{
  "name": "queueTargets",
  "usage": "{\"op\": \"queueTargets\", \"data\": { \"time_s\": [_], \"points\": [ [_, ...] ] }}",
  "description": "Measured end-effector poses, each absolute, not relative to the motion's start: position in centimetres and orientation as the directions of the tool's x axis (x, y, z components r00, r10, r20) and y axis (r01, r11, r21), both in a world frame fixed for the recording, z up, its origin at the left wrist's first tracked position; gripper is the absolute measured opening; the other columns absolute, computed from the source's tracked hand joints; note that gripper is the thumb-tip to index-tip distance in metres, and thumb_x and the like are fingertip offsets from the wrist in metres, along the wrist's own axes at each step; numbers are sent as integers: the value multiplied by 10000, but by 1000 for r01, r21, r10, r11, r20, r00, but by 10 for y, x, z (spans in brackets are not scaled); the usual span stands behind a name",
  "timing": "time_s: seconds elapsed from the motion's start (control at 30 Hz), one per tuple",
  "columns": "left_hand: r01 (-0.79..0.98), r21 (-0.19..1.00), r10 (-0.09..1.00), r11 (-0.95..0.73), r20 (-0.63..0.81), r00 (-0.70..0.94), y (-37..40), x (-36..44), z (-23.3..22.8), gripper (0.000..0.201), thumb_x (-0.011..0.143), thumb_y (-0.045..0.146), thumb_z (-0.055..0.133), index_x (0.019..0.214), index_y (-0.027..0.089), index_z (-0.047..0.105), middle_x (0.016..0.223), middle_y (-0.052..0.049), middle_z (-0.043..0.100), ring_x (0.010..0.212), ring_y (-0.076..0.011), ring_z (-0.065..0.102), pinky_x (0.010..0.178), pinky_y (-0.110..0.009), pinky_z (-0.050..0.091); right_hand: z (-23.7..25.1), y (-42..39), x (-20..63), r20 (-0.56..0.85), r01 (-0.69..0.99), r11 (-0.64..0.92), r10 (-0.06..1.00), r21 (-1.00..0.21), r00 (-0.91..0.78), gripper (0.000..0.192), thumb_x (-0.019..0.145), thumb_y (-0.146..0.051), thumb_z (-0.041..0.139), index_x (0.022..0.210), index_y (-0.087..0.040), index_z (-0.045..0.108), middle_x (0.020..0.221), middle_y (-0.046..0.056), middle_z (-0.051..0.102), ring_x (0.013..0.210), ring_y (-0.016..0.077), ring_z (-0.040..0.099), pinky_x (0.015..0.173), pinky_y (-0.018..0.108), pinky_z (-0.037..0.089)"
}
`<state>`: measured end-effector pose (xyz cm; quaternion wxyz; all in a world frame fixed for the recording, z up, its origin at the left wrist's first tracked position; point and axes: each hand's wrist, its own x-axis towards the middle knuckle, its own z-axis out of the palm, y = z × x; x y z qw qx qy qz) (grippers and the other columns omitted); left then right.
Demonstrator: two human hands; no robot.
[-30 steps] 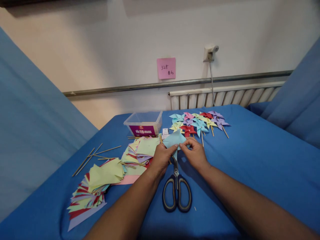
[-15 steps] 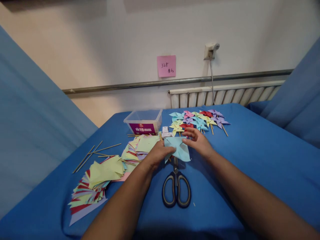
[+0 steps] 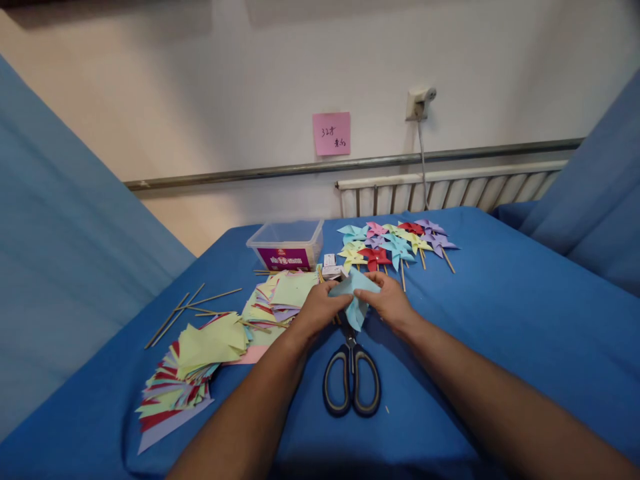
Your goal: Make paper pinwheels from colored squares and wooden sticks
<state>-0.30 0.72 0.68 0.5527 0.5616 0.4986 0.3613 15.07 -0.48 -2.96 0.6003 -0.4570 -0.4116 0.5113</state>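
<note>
A light-blue sheet of paper (image 3: 356, 312) is held between both hands above the table, its sides bent inward. My left hand (image 3: 320, 307) pinches its left side, the thumb on top. On the right side, my right hand (image 3: 387, 300) grips the paper with thumb and fingers. Directly below lie scissors (image 3: 352, 380) with dark handles toward me; their blade tips are hidden under the paper and hands. Just behind the paper stand small white boxes (image 3: 330, 268). Finished paper pinwheels (image 3: 376, 259) on sticks lie beyond my right hand.
Left of my hands are stacks of coloured paper squares (image 3: 213, 343) and several thin wooden sticks (image 3: 173, 317). A clear plastic tub (image 3: 287, 243) with a purple label stands at the back. Blue cloth (image 3: 450, 400) covers the table, and a wall with a radiator (image 3: 450, 183) rises behind it.
My right hand has come down and left onto the light-blue paper and now grips it. The paper, flatter before, is folded inward and turned. The red pinwheel behind is uncovered.
</note>
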Motion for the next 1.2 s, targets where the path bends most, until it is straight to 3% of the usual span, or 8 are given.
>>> {"op": "queueTargets", "data": {
  "time_s": [0.1, 0.17, 0.43, 0.77, 0.9, 1.0, 1.1, 1.2],
  "points": [
    [-192, 934, 940, 302, -257, 226, 7, 3, -1, 301, 632, 321, 758, 855, 136, 676, 760, -49, 681, 666, -155, 610, 626, -260, 462, -31, -6, 144, -89, -441, 45, 957, -896, 277, 384, 565, -312, 813, 883, -173, 650, 775, 15, 710, 644, 166, 627, 655, 308, 493],
    [-277, 885, 917, 374, -308, 252, 5, 7, -5, 319, 643, 337, 766, 876, 140, 672, 773, -53, 685, 688, -155, 622, 632, -258, 469, -34, -7, 141, -126, -508, 56, 940, -860, 317, 412, 558, -316, 827, 901, -172, 650, 786, 22, 720, 638, 168, 632, 652, 310, 498],
    [-325, 890, 946, 319, -276, 171, -2, 14, -7, 285, 551, 235, 817, 649, 155, 561, 546, 30, 558, 497, -97, 505, 510, -231, 393, -45, -7, 133, -54, -426, 114, 931, -898, 362, 382, 602, -320, 810, 916, -184, 639, 822, 29, 716, 706, 194, 660, 676, 331, 521],
    [-242, 926, 955, 291, -264, 137, 2, 13, -13, 279, 551, 241, 801, 627, 154, 547, 497, 29, 537, 432, -95, 479, 430, -223, 342, -45, -8, 133, -63, -439, 84, 949, -894, 310, 386, 578, -325, 820, 888, -179, 643, 787, 23, 704, 689, 187, 644, 649, 325, 516],
    [-268, 923, 960, 277, -256, 111, 2, 12, -13, 265, 550, 199, 791, 601, 156, 534, 477, 40, 519, 421, -88, 476, 433, -216, 366, -44, -5, 134, 0, -346, 109, 953, -932, 302, 385, 602, -336, 788, 912, -183, 617, 833, 35, 704, 759, 212, 662, 720, 357, 527],
    [-317, 904, 958, 286, -268, 102, 5, 9, -10, 228, 558, 159, 777, 635, 146, 562, 504, 28, 553, 433, -100, 506, 449, -223, 402, -42, -6, 137, 163, -227, 237, 939, -945, 301, 401, 676, -279, 702, 1047, -205, 568, 1007, 72, 695, 958, 244, 663, 867, 405, 518],
    [-343, 867, 932, 363, -337, 133, 10, 4, -5, 175, 620, 158, 741, 752, 114, 635, 578, -17, 631, 456, -134, 556, 460, -252, 444, -39, -11, 141, 416, 32, 423, 872, -906, 259, 491, 702, -158, 604, 1181, -241, 537, 1252, 100, 588, 1194, 254, 561, 1006, 438, 453],
    [-430, 794, 902, 429, -400, 163, 14, -1, 2, 265, 655, 90, 690, 919, 99, 669, 711, -49, 706, 563, -167, 638, 559, -274, 518, -35, -18, 144, 587, 313, 527, 797, -790, 142, 575, 667, -51, 566, 1190, -289, 564, 1419, 80, 431, 1348, 273, 411, 1097, 481, 367]
  ]
}}
